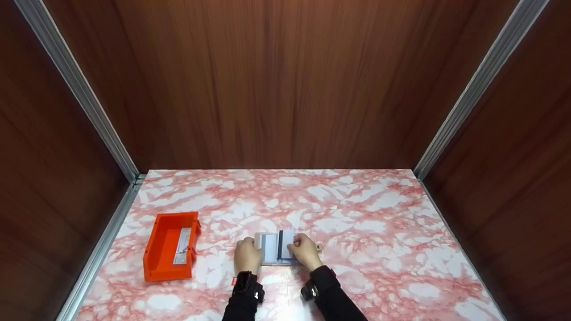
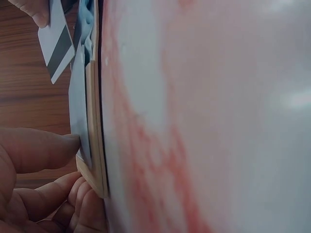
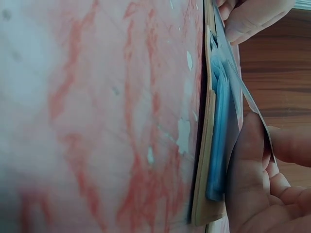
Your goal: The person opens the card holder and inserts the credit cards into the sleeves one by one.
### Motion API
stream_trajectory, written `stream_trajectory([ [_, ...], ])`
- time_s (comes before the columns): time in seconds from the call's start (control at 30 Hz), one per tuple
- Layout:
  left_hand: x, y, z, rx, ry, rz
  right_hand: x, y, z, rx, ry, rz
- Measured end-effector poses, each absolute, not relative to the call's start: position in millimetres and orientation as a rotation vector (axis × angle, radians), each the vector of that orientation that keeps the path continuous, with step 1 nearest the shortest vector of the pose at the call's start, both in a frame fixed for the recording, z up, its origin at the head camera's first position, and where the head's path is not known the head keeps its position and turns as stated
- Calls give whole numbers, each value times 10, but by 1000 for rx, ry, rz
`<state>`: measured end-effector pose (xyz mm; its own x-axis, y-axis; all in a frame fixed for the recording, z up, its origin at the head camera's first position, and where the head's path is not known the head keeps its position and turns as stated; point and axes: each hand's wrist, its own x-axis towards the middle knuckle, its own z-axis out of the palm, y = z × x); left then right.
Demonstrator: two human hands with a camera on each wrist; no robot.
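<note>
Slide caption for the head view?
Right hand pinches a striped card at an open card holder; left hand holds its edge; orange bin at left.

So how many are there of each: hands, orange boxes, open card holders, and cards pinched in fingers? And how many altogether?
Hands: 2, the left hand and the right hand
Orange box: 1
Open card holder: 1
Pinched card: 1
Total: 5

1 orange bin (image 1: 168, 274) stands on a red-and-white marbled table (image 1: 379, 267), amid 3 wood-grain panels (image 1: 285, 89).
</note>
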<state>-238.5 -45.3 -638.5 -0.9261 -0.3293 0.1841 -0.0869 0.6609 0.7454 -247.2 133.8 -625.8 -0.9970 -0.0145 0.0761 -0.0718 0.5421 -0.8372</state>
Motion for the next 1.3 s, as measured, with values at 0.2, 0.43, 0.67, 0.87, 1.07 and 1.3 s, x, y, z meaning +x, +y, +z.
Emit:
stream_trajectory([
  [0.2, -2382, -455, -6367, 327, -2588, -1137, -2483, 1313, -6260, 74, -2717, 1432],
  [0.43, -2373, -453, -6353, 301, -2585, -1122, -2467, 1289, -6269, 90, -2735, 1328],
  [0.67, -2376, -456, -6362, 307, -2584, -1123, -2456, 1272, -6252, 108, -2745, 1287],
  [0.87, -2382, -454, -6376, 321, -2582, -1123, -2444, 1253, -6223, 103, -2779, 1251],
  [1.07, -2379, -456, -6361, 324, -2588, -1130, -2434, 1232, -6201, 101, -2792, 1210],
  [1.3, -2377, -457, -6353, 316, -2604, -1121, -2450, 1218, -6197, 61, -2832, 1181],
])
